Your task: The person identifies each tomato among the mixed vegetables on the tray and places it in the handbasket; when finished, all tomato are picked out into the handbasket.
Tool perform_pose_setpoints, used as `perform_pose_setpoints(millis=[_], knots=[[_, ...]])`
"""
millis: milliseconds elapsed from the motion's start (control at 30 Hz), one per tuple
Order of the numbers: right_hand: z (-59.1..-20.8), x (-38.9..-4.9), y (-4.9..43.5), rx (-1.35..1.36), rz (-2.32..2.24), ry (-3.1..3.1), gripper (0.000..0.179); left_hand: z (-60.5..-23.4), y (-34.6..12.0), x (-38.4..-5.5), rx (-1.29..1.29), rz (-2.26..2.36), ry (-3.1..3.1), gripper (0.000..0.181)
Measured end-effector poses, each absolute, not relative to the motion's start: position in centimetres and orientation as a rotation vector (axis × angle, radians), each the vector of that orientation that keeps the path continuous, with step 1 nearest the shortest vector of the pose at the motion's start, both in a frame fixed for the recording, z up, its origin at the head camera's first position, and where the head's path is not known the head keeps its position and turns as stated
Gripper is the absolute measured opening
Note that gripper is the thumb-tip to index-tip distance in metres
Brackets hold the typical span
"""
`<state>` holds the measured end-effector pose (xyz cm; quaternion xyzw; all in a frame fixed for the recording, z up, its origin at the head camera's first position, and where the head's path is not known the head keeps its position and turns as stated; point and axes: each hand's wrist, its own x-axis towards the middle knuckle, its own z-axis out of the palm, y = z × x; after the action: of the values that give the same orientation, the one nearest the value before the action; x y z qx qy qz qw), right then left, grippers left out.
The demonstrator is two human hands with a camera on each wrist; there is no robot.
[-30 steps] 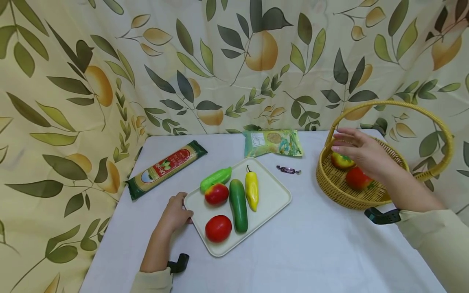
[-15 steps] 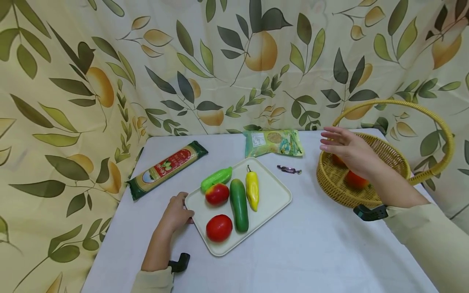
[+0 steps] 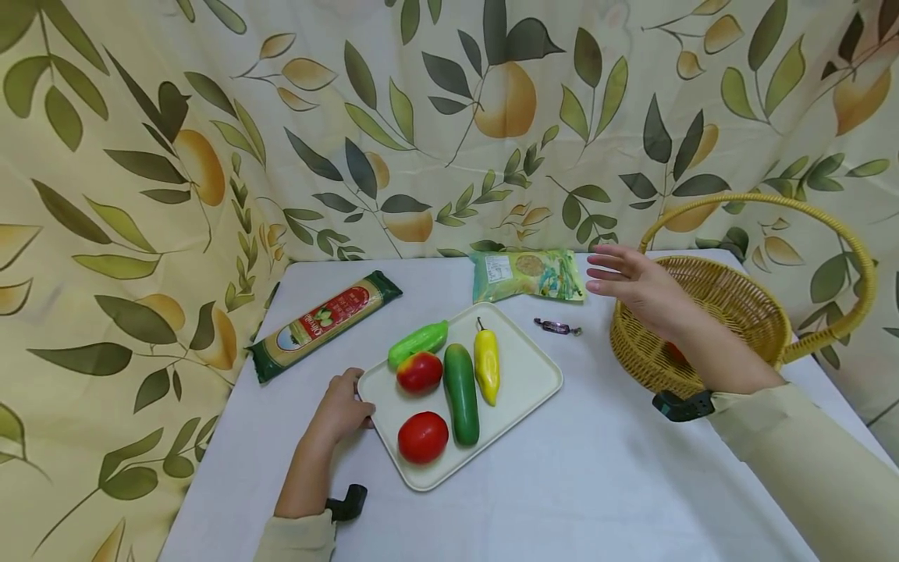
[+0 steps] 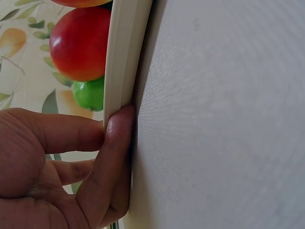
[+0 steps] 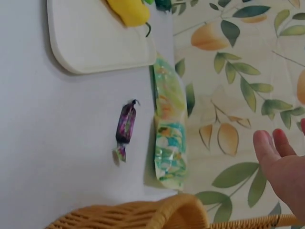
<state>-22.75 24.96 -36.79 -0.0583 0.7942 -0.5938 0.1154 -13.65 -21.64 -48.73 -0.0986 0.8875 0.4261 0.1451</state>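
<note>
My left hand [image 3: 342, 407] pinches the left edge of a cream rectangular tray [image 3: 530, 371]. In the left wrist view the fingers meet at the tray's rim [image 4: 126, 57]. On the tray lie a green pepper [image 3: 418, 343], a red-yellow fruit [image 3: 420, 372], a tomato [image 3: 423, 437], a cucumber [image 3: 460, 394] and a yellow pepper [image 3: 486, 365]. Over the left rim of a wicker basket [image 3: 627, 355] hovers my right hand [image 3: 646, 293], fingers extended and nothing in them. A bit of red [image 3: 674, 351] shows inside the basket; the forearm hides the rest.
A long green-and-gold packet [image 3: 325, 324] lies at the left. At the back lies a pale green bag [image 3: 528, 275], with a purple wrapped candy [image 3: 557, 326] in front of it. The basket's tall handle [image 3: 867, 281] arches up at the right.
My right hand has drawn left from above the basket's inside to over its left rim, covering the fruit there. The left hand and tray have stayed put.
</note>
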Motion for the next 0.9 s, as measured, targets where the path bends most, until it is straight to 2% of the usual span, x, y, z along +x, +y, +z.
perform_pose_setpoints(millis=[500, 900], knots=[[-37.8, -23.7, 21.5, -0.232, -1.829, 2.209, 0.068, -48.9, -21.7, -13.6, -0.288, 1.203, 2.566, 0.058], [-38.5, -24.5, 18.7, -0.261, -1.822, 2.147, 0.072, -49.0, -21.9, -13.8, -0.264, 1.197, 2.595, 0.059]])
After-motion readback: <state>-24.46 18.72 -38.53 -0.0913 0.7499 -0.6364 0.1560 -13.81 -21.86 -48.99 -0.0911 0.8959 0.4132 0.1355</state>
